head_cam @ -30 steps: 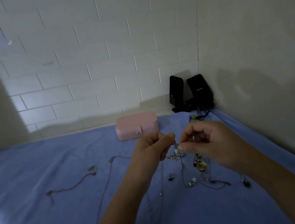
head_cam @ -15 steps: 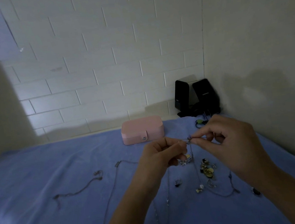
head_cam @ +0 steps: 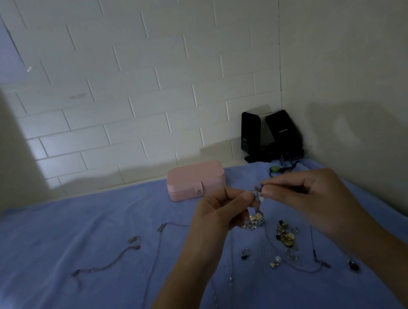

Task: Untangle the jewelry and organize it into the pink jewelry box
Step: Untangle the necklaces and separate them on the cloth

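Note:
My left hand and my right hand hold a tangled jewelry cluster between them above the blue cloth. Both pinch it with thumb and fingertips near the top, and small gold and silver charms hang below. The pink jewelry box stands closed at the back, beyond my hands. Loose pieces lie under my hands: a gold charm pile, a pearl piece, a thin chain and a dark pendant.
Two silver chains lie to the left, one short chain and one long chain. Two black speakers stand in the back right corner with a green-tipped cable. Walls close off the back and right.
My hands rose with the tangled cluster, lifting it off the cloth, and drew slightly apart. The view tilted down a little.

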A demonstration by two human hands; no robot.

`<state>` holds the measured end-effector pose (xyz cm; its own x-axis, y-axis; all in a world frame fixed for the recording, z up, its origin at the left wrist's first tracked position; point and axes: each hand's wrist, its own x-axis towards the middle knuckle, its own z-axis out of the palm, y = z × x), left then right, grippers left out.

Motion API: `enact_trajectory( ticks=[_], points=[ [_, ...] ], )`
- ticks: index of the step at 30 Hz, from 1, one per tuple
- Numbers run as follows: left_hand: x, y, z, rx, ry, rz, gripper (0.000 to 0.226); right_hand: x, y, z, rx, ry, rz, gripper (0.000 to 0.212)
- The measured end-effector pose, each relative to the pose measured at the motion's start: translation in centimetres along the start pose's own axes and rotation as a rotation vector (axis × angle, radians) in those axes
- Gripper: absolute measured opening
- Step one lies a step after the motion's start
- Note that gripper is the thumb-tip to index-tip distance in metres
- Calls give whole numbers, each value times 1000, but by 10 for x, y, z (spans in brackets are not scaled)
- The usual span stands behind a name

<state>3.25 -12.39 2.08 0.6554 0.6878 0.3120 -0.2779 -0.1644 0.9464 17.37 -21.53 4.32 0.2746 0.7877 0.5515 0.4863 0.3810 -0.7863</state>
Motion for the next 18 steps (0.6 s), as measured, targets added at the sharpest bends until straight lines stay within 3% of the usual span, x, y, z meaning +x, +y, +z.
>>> enact_trajectory(
  ticks=[6,11,14,18],
  points=[
    [0,0,0,-45,-81,14,24,2,-3,-4,96,-145,167,14],
    [1,-1,-1,-87,-133,15,26,1,-6,-4,152,-160,129,18],
    [1,-2,-1,-93,-160,14,26,2,-2,-2,136,-122,60,7],
    [2,-2,-2,-60,-102,29,24,3,10,-4,67,-121,109,47]
  ],
)
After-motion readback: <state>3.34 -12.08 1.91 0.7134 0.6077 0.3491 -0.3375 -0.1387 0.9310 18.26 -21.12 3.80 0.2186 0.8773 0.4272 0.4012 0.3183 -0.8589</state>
